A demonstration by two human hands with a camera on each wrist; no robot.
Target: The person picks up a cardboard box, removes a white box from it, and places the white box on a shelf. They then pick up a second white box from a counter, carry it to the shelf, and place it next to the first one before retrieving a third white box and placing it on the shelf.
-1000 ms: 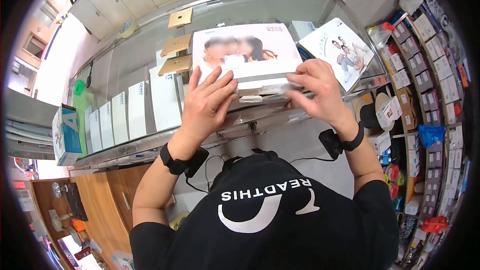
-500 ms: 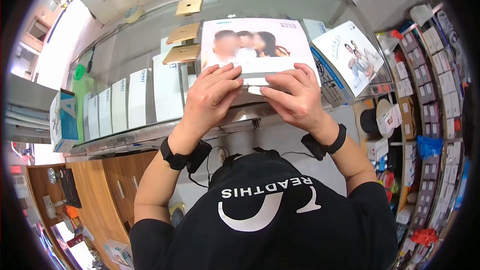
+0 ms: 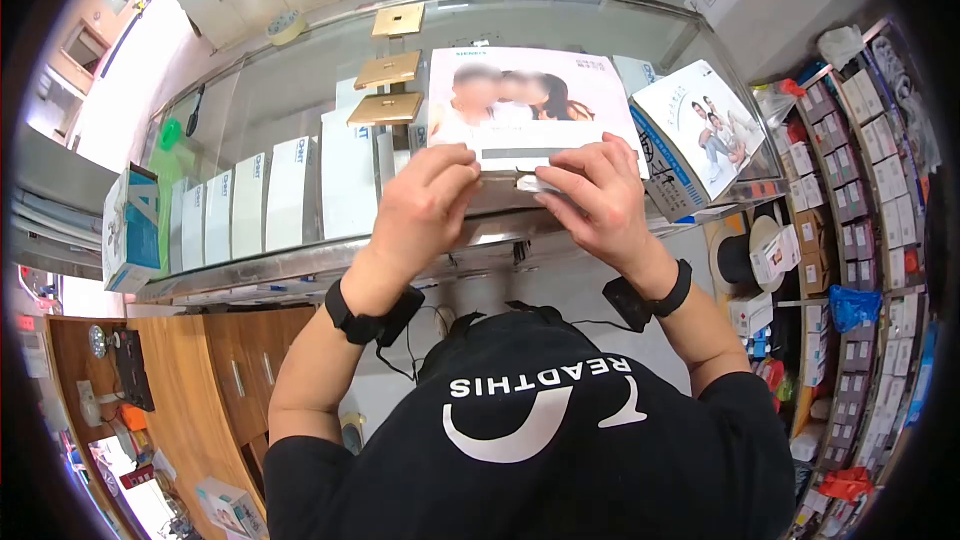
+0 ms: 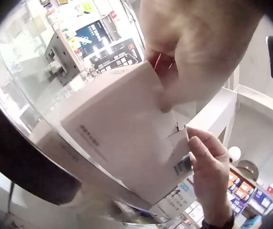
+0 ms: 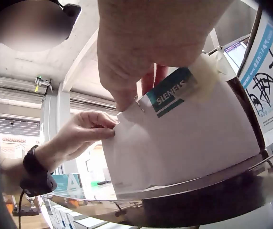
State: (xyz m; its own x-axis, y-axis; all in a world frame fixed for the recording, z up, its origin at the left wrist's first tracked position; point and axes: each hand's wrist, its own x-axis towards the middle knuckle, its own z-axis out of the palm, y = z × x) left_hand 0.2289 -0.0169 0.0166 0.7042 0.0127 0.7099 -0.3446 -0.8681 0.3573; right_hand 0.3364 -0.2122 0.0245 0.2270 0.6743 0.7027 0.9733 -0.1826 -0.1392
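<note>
gripping the near left edge of a white cardboard box with a pink-tinted family photograph on its lid (image 3: pixel 535 125) with the left hand (image 3: pixel 425 200), in a pinch of bent fingers and thumb. pinching the same near edge, right of its middle, beside a small white flap (image 3: pixel 529 183), with the right hand (image 3: pixel 602 195), thumb close to forefinger. resting, in the case of the box, on a glass-topped, metal-rimmed worktop (image 3: pixel 560 15), close to the person.

just left of the box: three square gold-coloured plates (image 3: pixel 388 70); farther left of it, a row of upright white boxes (image 3: pixel 290 190). near its right side: a tilted white box with a blue-striped edge and another family picture (image 3: pixel 700 130).

hidden in the left wrist view: some fingertips, behind the box edge. hard to make out in the right wrist view: part of the teal label (image 5: pixel 167 95), under a pale blur. impossible to tell: the contents of the box.
</note>
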